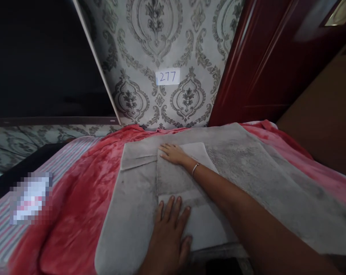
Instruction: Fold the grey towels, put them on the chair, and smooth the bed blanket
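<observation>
On folded gray fabric [175, 179], left hand [169, 235] and right hand [173, 154] lie palm-down.

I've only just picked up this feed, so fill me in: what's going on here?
A person has both bare hands, open and palm down, on a grey plush fabric. The right hand lies at the far end of a smaller layer that looks folded over on top; the left hand is nearer the person, its fingers over that layer's left side. Beneath the fabric is a red blanket, with a striped sheet showing at left.
</observation>
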### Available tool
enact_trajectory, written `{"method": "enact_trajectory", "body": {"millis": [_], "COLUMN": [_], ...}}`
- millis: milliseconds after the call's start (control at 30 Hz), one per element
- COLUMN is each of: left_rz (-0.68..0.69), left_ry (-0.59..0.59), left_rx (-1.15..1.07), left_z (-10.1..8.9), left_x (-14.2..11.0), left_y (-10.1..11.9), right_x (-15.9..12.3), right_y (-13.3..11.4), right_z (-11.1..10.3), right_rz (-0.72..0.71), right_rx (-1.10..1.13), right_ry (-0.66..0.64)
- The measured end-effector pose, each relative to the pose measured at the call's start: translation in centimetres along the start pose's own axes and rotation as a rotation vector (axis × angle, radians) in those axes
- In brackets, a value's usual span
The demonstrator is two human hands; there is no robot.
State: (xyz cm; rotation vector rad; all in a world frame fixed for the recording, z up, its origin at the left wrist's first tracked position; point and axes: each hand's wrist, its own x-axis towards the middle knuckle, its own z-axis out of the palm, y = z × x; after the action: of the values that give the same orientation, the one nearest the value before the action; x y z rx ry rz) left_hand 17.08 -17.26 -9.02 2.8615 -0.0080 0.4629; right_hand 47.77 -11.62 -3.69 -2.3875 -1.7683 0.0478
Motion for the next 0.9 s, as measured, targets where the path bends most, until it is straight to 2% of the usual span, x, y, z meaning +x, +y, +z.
{"method": "enact_trajectory", "body": {"millis": [133, 300, 367, 500, 600, 700, 800, 900], "left_rz": [0.015, -0.009, -0.095, -0.434, -0.640, -0.786, -0.825, -0.745], "left_ry": [0.023, 0.055, 0.118, 0.277, 0.282, 0.274, 0.270, 0.301], "left_rx": [-0.002, -0.054, -0.145, -0.517, -0.922, -1.266, -1.366, -1.232], "left_z": [0.4, 0.2, 0.2, 0.1, -0.9, -1.9, -1.9, -1.1], "left_x": [0.1, -0.2, -0.5, -0.6, -0.2, 0.3, 0.7, 0.9], "left_y": [-0.3, -0.1, -0.2, -1.7, -3.0, -3.3, -2.7, -2.4], "right_x": [0.5, -0.2, -0.7, -1.2, -0.9, -0.3, 0.1, -0.3], "right_y": [0.4, 0.0, -0.2, 0.5, 1.8, 3.1, 3.7, 3.6], "right_z": [0.3, -0.2, -0.6, -1.5, -2.2, -2.8, -2.7, -1.9], "right_rz": [0.042, 0.083, 0.150, 0.218, 0.230, 0.234, 0.244, 0.258], "right_rx": [0.007, 0.012, 0.008, 0.004, 0.015, 0.053, 0.099, 0.122], "right_ry": [0.064, 0.138, 0.143, 0.082, 0.021, -0.029, -0.034, 0.044]}}
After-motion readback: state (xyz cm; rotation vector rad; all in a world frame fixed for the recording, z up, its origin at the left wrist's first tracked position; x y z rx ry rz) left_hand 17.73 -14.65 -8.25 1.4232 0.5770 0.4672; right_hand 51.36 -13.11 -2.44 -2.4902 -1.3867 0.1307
